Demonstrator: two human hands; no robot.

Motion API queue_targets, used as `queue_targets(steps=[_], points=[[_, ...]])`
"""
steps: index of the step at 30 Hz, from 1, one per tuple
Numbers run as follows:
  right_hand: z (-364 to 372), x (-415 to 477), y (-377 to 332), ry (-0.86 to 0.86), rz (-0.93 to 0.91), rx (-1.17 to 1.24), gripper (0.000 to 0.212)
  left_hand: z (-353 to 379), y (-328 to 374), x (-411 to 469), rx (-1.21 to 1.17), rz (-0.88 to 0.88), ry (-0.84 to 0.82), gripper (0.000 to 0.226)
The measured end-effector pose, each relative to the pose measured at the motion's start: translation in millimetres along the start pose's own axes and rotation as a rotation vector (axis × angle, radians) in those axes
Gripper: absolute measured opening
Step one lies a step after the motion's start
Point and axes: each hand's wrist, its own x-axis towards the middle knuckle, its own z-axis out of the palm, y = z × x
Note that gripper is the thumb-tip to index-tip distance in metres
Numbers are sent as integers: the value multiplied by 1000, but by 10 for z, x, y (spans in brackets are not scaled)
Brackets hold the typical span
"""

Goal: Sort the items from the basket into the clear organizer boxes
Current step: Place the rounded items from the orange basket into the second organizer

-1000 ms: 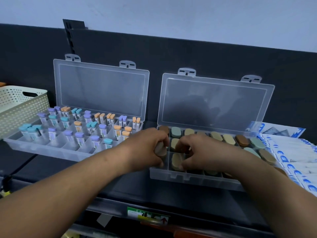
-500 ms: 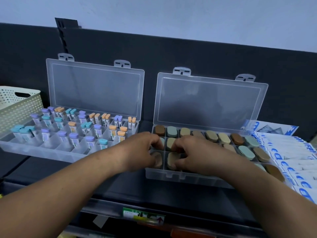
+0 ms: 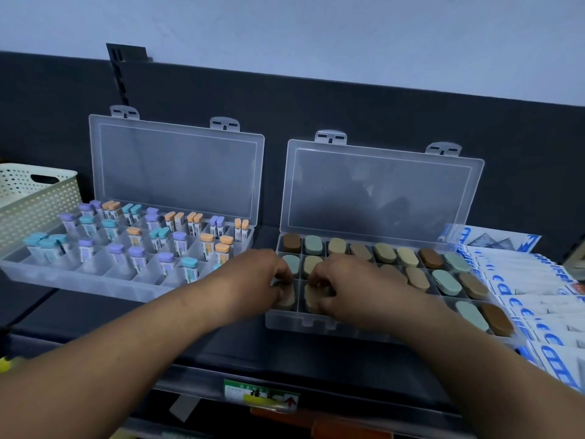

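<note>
The left hand [image 3: 256, 280] curls its fingers round a beige oval case [image 3: 286, 299] in the front-left compartment of the right organizer box [image 3: 316, 324]. The case lies with its long axis running front to back. Just beside it, the right hand [image 3: 348, 286] bends its fingers over a tan oval case [image 3: 311, 301] in the next compartment, lying the same way. Its fingertips are hidden, so I cannot tell whether it pinches or only presses.

Both hands cover much of the two cases, and the right forearm hides several front compartments. More oval cases fill the rows behind.

The left organizer box [image 3: 79, 280] holds upright capped tubes [image 3: 136, 251]. A perforated basket [image 3: 31, 201] is cut off at the left edge, and blue-printed packets [image 3: 538, 280] at the right.

Everything sits on a dark shelf [image 3: 221, 337] with a dark back panel [image 3: 522, 137] under a pale wall [image 3: 316, 33].
</note>
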Motion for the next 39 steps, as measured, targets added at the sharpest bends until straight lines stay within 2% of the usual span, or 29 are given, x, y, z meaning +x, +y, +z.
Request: queue_targets(steps=[7,16,22,25,29,34,36,39], points=[[125,-106,32,148,-32,-33,31,86,22,-37,85,-57,126,27],[234,-83,35,166,-17,-21,30,68,43,-43,95,-123,69,23],[253,-162,82,209,-24,17,35,158,132,-109,46,-89,152,26],[262,-273,177,214,6,0,50,196,222,-100,63,-51,134,31],[274,-392,399,136,163,-22,67,212,415,-48,27,-13,119,42],[235,-501,771,102,245,-32,61,249,538,55,43,43,51,32],[254,-553,829,49,245,-31,60,276,595,94,76,48,-21,38],[313,-553,807,73,286,-76,61,348,676,173,137,70,-74,50]])
